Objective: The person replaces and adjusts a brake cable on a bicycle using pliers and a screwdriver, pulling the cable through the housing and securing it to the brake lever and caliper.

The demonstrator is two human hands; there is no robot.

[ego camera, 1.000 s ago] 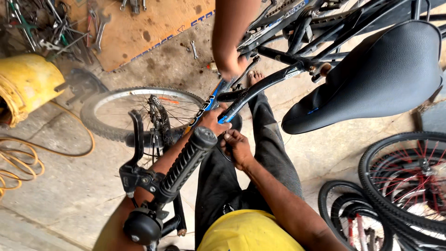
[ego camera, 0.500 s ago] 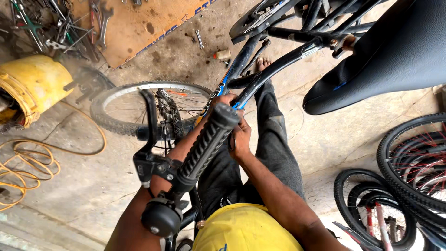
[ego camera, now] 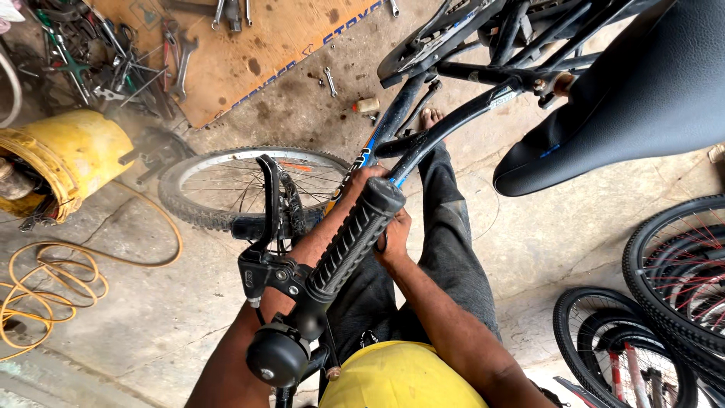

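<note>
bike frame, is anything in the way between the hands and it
Nothing stands between them: the left hand already rests on the blue and black bike frame, and the right hand sits just below it. From the head camera, though, the black handlebar grip crosses in front and hides part of both hands.

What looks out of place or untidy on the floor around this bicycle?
Loose spanners lie scattered on the bare concrete beside the brown board, and a yellow hose sprawls in loose coils at the left. A yellow drum lies tipped on its side.
</note>
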